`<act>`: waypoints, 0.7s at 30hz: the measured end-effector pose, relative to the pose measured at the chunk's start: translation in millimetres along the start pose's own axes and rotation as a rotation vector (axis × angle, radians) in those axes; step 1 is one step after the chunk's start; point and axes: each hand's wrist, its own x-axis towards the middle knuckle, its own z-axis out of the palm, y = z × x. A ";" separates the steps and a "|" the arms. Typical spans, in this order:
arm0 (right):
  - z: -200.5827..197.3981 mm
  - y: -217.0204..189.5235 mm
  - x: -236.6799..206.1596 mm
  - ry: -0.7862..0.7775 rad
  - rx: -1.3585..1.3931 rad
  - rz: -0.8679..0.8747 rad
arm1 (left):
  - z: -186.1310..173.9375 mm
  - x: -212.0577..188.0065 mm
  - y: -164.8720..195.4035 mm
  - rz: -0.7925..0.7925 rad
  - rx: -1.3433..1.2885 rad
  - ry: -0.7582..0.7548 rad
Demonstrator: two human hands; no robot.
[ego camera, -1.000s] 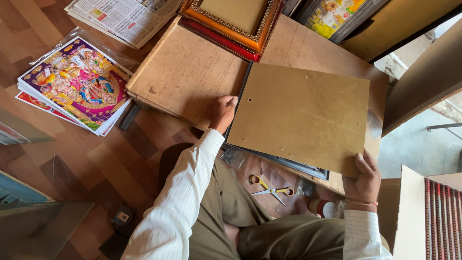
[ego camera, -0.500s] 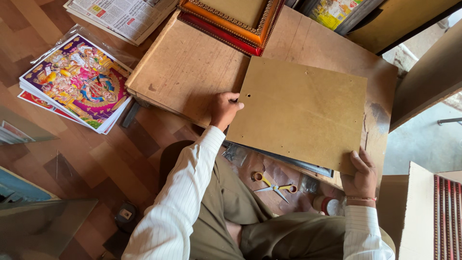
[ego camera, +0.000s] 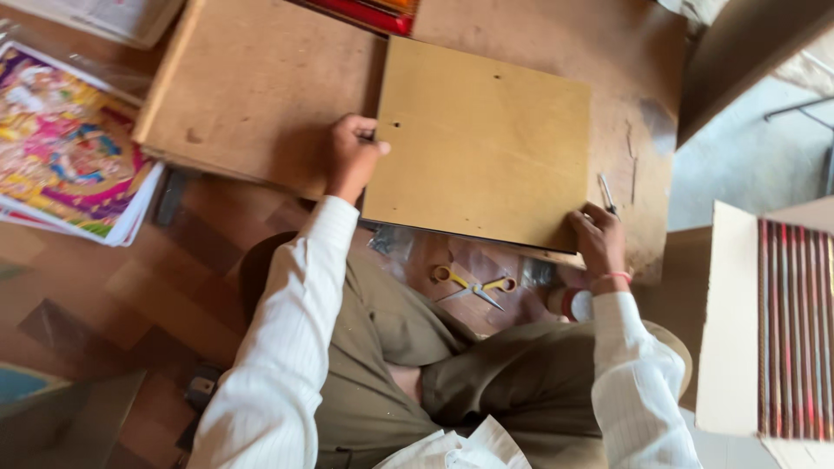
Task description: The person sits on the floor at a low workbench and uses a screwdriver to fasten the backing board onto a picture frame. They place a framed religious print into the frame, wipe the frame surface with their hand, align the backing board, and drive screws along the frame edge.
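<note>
**Two hands steady a brown backing board on a low work table**

A person sitting cross-legged on a patterned floor holds a rectangular brown hardboard panel [ego camera: 486,148] flat on a low wooden work table [ego camera: 261,87]. The left hand [ego camera: 352,156] curls around the panel's left edge, thumb and fingers closed on it just beside a small drilled hole. The right hand [ego camera: 599,239] rests at the panel's near right corner, fingers bent down over the edge; how firmly it grips cannot be told from this angle. A thin dark edge of something lying under the panel shows along its near side.

The panel lies near the middle of the table, its near edge jutting past the tabletop toward the person's lap. A small slim metal tool [ego camera: 606,193] lies on the table just beyond the right hand. On the floor below the panel's near edge, a pair of yellow-handled scissors [ego camera: 473,285] sits on crinkled clear plastic, and a small white and red container [ego camera: 575,304] stands near the right wrist.

At the left, a stack of brightly coloured prints [ego camera: 69,156] rests on the floor beside the table. At the far edge of the table, the red and gold side of a picture frame [ego camera: 373,13] is partly in view. At the right, an open cardboard box [ego camera: 730,321] holds a row of thin red and dark sticks [ego camera: 795,330].
</note>
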 end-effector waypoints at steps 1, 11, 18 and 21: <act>0.8 -0.3 -0.9 0.019 -0.095 0.001 | -1.0 -0.4 1.1 -0.004 -0.016 -0.003; 11.9 2.2 7.9 0.205 -0.340 -0.026 | -1.8 -2.0 -3.9 -0.024 -0.087 -0.040; 3.2 -27.4 64.3 0.122 0.059 0.115 | 10.9 9.7 44.2 -0.267 0.344 -0.050; 13.3 -48.4 85.7 0.065 -0.135 0.218 | 19.6 20.1 59.9 -0.237 0.647 -0.073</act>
